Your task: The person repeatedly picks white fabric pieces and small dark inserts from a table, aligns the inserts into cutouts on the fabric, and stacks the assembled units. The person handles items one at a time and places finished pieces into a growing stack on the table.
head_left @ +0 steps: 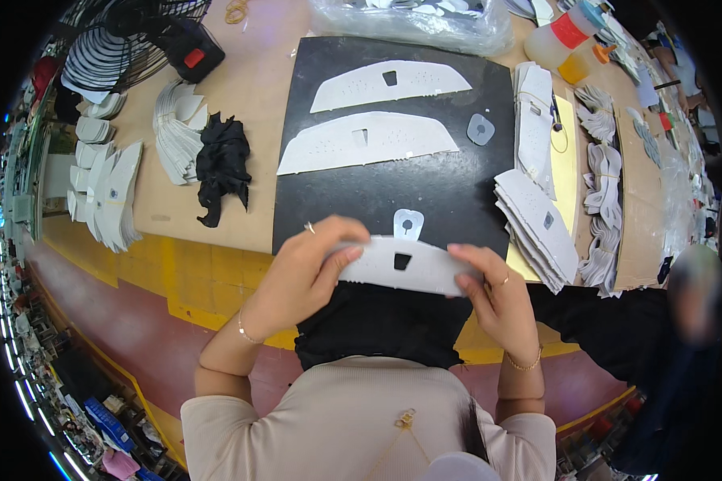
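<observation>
Both my hands grip a curved white panel [437, 271] with a dark cut-out in its middle, just over the near edge of a black mat [329, 192]. My left hand [309, 260] pinches the panel's left end between thumb and fingers. At the right end, my right hand [497, 293] closes round it the same way. Just beyond the panel lies a small white rounded piece [409, 221] with a dark keyhole-shaped mark. Two similar panels rest farther back on the mat, a larger one [401, 136] and one behind it [425, 82]. A small grey piece [480, 129] is to their right.
A stack of white panels [537, 228] sits by the mat's right edge, beside bundled white pieces [604, 184]. To the left are a black cloth [223, 164], banded white pieces [175, 132] and a black fan [108, 56]. Bottles [565, 36] stand at the back right; another person is at the right.
</observation>
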{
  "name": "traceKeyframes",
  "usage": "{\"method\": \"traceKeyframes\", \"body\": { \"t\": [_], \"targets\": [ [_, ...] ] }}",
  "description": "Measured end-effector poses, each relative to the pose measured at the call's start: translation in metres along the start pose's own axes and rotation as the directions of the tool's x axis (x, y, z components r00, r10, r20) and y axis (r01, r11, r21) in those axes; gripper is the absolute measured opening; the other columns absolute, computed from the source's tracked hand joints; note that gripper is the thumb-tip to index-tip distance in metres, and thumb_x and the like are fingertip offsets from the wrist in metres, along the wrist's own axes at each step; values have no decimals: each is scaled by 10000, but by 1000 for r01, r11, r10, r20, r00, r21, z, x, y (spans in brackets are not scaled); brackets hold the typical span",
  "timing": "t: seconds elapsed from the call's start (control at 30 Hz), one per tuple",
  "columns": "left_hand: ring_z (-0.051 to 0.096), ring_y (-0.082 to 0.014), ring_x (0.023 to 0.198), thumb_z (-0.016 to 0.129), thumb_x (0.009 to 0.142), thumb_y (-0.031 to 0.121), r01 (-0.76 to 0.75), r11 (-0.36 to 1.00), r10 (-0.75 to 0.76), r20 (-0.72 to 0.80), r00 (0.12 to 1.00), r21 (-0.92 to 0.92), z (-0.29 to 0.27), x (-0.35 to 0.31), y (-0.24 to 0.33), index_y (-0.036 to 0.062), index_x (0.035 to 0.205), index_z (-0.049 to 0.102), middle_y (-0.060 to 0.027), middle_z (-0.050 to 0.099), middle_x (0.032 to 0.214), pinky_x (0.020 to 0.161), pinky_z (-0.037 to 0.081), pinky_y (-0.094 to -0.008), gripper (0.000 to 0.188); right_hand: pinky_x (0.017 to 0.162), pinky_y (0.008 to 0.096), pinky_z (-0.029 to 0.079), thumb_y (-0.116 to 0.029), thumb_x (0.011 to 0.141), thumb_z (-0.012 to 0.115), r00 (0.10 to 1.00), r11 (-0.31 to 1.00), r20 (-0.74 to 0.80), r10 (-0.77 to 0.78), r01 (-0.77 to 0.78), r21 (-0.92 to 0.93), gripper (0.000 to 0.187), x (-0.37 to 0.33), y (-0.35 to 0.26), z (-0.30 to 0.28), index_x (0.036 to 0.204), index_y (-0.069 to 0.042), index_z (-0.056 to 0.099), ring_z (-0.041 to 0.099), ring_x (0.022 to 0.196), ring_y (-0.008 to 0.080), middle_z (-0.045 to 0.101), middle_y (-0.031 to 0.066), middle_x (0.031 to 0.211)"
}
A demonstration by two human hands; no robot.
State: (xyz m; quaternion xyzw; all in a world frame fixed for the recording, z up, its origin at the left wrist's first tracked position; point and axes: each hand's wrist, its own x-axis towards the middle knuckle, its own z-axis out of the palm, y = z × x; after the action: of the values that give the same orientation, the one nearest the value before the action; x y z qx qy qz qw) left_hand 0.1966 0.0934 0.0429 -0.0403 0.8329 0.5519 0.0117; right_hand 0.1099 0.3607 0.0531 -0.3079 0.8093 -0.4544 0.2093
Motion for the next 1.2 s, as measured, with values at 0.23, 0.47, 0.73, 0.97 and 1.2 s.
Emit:
{"method": "traceKeyframes", "body": {
  "t": [0.23, 0.47, 0.73, 0.97, 1.2],
  "targets": [
    [594, -233, 783, 597, 942, -61, -57, 998, 53, 151, 987, 19, 4, -1, 2, 64, 1321, 622, -116, 636, 928, 732, 487, -309, 400, 748, 301, 522, 21, 847, 750, 981, 978, 17, 192, -193, 76, 406, -7, -4, 5, 1243, -35, 681, 677, 840, 230, 682, 114, 945],
    [551, -107, 776, 625, 985, 38, 435, 888, -334, 446, 831, -146, 6, 5, 2, 61, 1577, 366, -62, 632, 882, 732, 454, -252, 647, 644, 302, 492, -17, 844, 755, 971, 972, 58, 233, -233, 4, 212, -6, 0, -5, 1055, -3, 742, 624, 699, 200, 631, 94, 802],
    [559, -108, 808, 638, 988, 28, 484, 849, -348, 467, 813, -210, 22, -1, 1, 53, 1617, 247, -57, 618, 882, 810, 461, -243, 742, 675, 290, 520, -21, 843, 756, 984, 984, 23, 175, -176, 13, 128, -11, 9, -8, 963, 19, 729, 684, 758, 216, 699, 103, 889],
    [558, -94, 819, 627, 1003, 38, 464, 859, -359, 392, 847, -215, 22, -2, 5, 53, 1535, 324, -49, 606, 907, 816, 462, -240, 613, 636, 283, 492, -15, 890, 724, 966, 969, 79, 247, -245, -40, 88, -8, 6, -10, 966, 11, 688, 652, 691, 203, 714, 124, 890],
    [591, -257, 776, 539, 990, -18, 137, 990, -135, 70, 988, -26, 22, 4, 5, 28, 1021, 676, -101, 606, 954, 721, 471, -339, 148, 644, 315, 486, -8, 915, 694, 993, 996, -100, 68, -73, -44, 114, 18, 9, 7, 1024, -13, 663, 632, 731, 244, 653, 124, 874]
  ]
}}
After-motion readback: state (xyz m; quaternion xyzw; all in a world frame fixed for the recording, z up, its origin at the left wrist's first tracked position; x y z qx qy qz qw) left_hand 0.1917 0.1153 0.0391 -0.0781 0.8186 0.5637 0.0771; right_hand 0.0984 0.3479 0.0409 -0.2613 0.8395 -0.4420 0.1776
